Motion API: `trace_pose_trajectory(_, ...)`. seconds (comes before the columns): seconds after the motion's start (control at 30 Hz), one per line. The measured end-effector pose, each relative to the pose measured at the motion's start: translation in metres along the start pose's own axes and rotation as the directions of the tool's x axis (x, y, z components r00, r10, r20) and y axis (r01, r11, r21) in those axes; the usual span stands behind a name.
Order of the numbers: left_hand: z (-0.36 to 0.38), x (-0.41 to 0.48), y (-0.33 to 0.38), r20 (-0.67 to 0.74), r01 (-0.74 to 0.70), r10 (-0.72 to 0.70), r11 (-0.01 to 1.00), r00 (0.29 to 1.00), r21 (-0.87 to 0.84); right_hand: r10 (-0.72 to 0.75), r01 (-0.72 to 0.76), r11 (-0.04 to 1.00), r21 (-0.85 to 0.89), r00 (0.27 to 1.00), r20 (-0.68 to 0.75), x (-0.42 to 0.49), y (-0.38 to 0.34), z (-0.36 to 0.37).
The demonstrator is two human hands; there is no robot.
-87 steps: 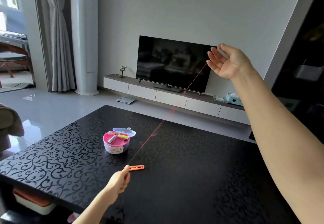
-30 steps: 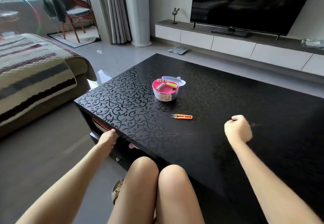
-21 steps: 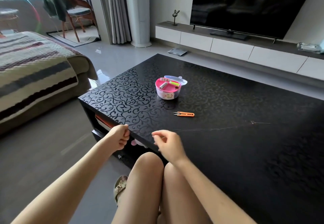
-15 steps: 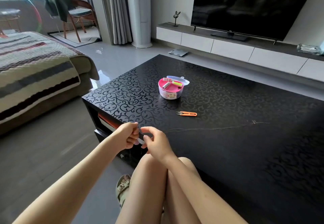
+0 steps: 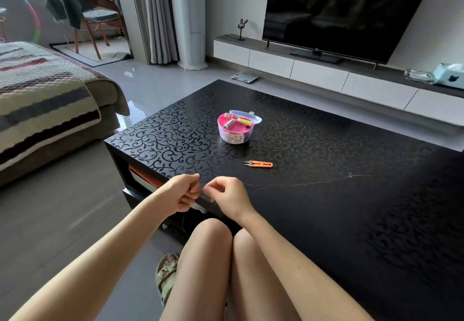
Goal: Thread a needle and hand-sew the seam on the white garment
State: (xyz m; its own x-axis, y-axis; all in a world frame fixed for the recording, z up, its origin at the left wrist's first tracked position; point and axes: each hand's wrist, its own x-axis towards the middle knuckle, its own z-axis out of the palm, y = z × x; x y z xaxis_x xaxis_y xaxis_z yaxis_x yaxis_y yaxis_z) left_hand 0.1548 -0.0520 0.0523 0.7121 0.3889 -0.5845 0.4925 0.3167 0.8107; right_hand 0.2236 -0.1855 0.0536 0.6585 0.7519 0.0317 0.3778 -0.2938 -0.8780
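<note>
A thin thread (image 5: 296, 184) lies across the black patterned table (image 5: 326, 220) and runs right to a needle (image 5: 361, 175). My left hand (image 5: 183, 191) and my right hand (image 5: 227, 195) sit close together at the table's near edge, above my knees, each pinching the thread's near end between thumb and fingertips. A short tail of thread hangs below my left hand. No white garment is in view.
A pink sewing box (image 5: 235, 127) with thread spools stands on the table with its clear lid behind it. Orange thread snips (image 5: 258, 163) lie to its right. A sofa with a striped blanket (image 5: 42, 94) is at left; a TV (image 5: 346, 9) stands beyond.
The thread was stretched high between both hands, then laid along the table. My right hand let go at the needle end and came left to meet my left hand on the thread's near end.
</note>
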Motion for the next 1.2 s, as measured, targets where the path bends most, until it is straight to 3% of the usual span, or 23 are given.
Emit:
trace_pose_trajectory(0.2,0.0,0.004,0.0,0.044,0.008,-0.008,1.0,0.999,-0.009,-0.068,0.065,0.989,-0.129,0.998,-0.018,0.0,-0.012,-0.025)
trace_pose_trajectory(0.53,0.012,0.011,-0.001,0.056,0.011,-0.009,0.999,0.998,-0.03,-0.167,0.166,0.979,-0.117,0.986,-0.003,-0.003,-0.048,-0.076)
trace_pose_trajectory(0.8,0.02,0.001,0.011,0.185,-0.055,0.079,0.989,0.98,-0.134,-0.185,0.196,0.98,-0.032,0.96,0.21,-0.014,-0.091,-0.118)
trace_pose_trajectory(1.0,0.029,-0.011,0.023,0.326,-0.157,0.193,0.979,0.925,-0.133,-0.159,0.208,0.975,-0.074,0.893,0.421,-0.018,-0.105,-0.132)
trace_pose_trajectory(1.2,0.034,-0.019,0.043,0.302,-0.305,0.312,0.95,0.901,-0.071,-0.159,0.185,0.983,-0.013,0.876,0.454,-0.019,-0.105,-0.138)
